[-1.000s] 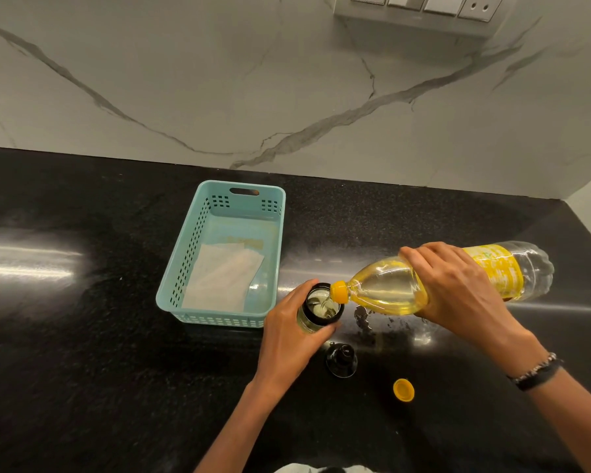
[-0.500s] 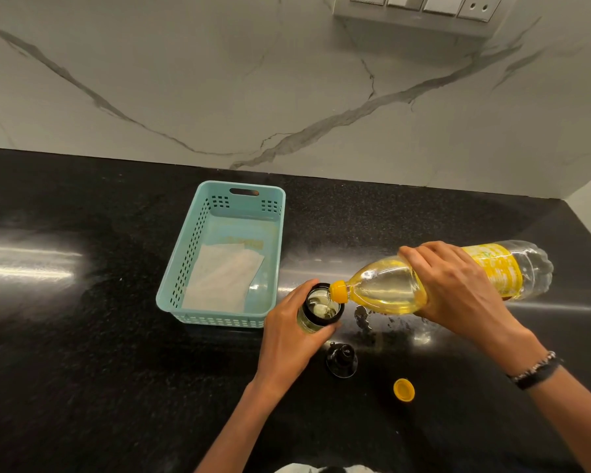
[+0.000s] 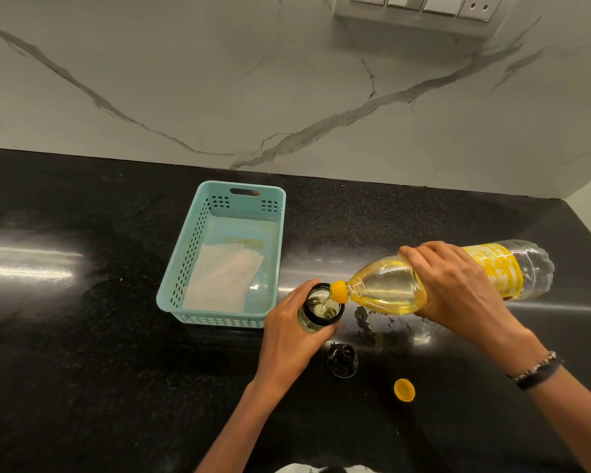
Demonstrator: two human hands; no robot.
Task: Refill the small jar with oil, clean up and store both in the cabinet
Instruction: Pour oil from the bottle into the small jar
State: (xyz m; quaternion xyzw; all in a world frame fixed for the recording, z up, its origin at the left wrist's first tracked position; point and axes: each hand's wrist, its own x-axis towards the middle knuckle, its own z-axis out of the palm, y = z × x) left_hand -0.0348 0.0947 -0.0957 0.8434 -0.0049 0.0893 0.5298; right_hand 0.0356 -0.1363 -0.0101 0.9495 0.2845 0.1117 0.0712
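A small glass jar (image 3: 316,310) with a black rim stands on the black counter, its mouth uncovered. My left hand (image 3: 292,336) grips its side. My right hand (image 3: 458,288) holds a clear plastic oil bottle (image 3: 389,288) with a yellow label, tipped almost flat. Its yellow neck sits over the jar's rim and a thin stream of oil runs into the jar. The jar's black lid (image 3: 342,360) lies on the counter just in front of the jar. The bottle's yellow cap (image 3: 404,390) lies to the right of that lid.
A teal plastic basket (image 3: 191,254) with a white cloth (image 3: 219,281) inside stands left of the jar. Spilled oil drops (image 3: 393,320) glisten on the counter under the bottle. A marble wall runs behind, with a switch panel (image 3: 420,5) at the top.
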